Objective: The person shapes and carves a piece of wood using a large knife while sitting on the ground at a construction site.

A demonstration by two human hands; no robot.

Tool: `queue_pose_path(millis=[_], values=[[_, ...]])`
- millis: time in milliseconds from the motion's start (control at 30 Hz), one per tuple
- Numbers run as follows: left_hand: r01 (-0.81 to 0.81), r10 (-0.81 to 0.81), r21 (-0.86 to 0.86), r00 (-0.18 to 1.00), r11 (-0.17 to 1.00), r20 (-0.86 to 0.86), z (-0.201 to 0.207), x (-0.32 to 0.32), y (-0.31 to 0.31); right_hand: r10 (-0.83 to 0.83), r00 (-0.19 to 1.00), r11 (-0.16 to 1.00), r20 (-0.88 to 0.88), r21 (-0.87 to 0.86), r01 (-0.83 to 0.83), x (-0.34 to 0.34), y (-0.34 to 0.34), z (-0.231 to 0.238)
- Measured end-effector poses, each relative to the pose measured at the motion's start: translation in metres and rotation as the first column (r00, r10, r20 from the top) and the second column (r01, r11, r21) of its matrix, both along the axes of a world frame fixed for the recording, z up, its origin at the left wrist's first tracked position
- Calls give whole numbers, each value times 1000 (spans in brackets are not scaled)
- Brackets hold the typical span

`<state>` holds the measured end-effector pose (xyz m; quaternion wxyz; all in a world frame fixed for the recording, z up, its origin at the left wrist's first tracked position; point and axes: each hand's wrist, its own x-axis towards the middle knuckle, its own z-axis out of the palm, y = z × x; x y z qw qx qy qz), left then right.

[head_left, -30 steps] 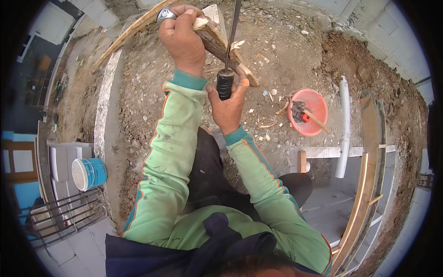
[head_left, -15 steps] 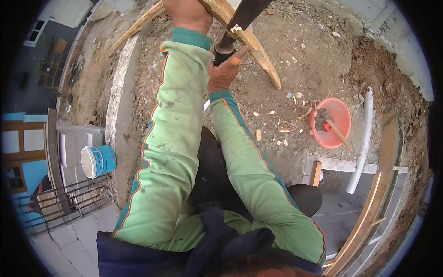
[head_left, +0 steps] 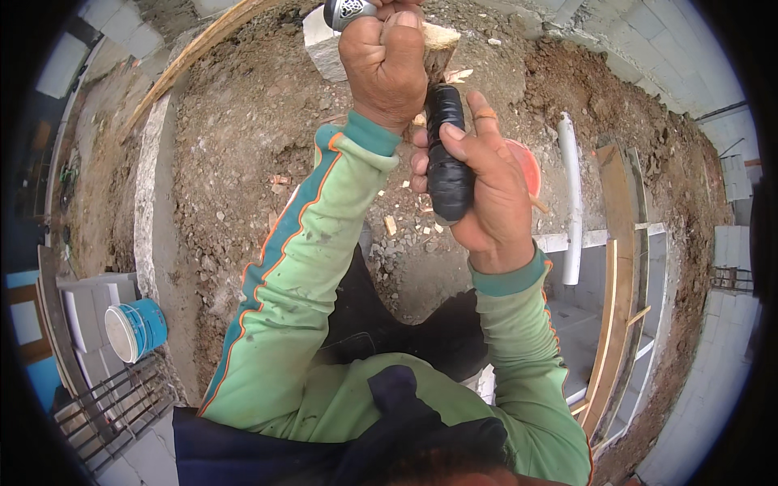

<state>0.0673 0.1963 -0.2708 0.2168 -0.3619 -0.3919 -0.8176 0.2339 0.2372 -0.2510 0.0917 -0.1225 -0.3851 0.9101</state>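
L hand [head_left: 384, 74] clenched on rough wood pc. [head_left: 439, 55], R hand [head_left: 496, 190] grasping blk tape-wrapped handle [head_left: 449, 166] (index finger [head_left: 485, 121] off it), over dirt ground [head_left: 259, 146].

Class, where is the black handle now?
In the head view, the black handle is upper centre, held in the right hand, below and right of the left hand.

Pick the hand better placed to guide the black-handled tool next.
Right hand, I'd judge: its fingers wrap the black handle, while the left hand is occupied gripping the wood piece.
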Motion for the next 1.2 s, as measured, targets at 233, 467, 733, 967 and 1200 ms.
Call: queue_pose_path(millis=[233,467,733,967,1200], values=[[-56,48,-272,998,961,-35,7,51,-6,-47,999,986,-8,159,48,39,18,-9],[-127,122,-212,992,969,-36,13,38,13,-308,841,371,-444,758,536,-65,-3,-221],[79,-88,-149,994,986,-56,-4,30,-2,-199,973,819,-118,525,231,22,-25,-75],[-152,134,-190,985,970,-108,-6,34,29,-211,956,855,-204,436,281,33,-5,-109],[-416,374,-224,904,881,-208,14,5,20,-513,837,519,-187,709,477,-56,-6,-142]])
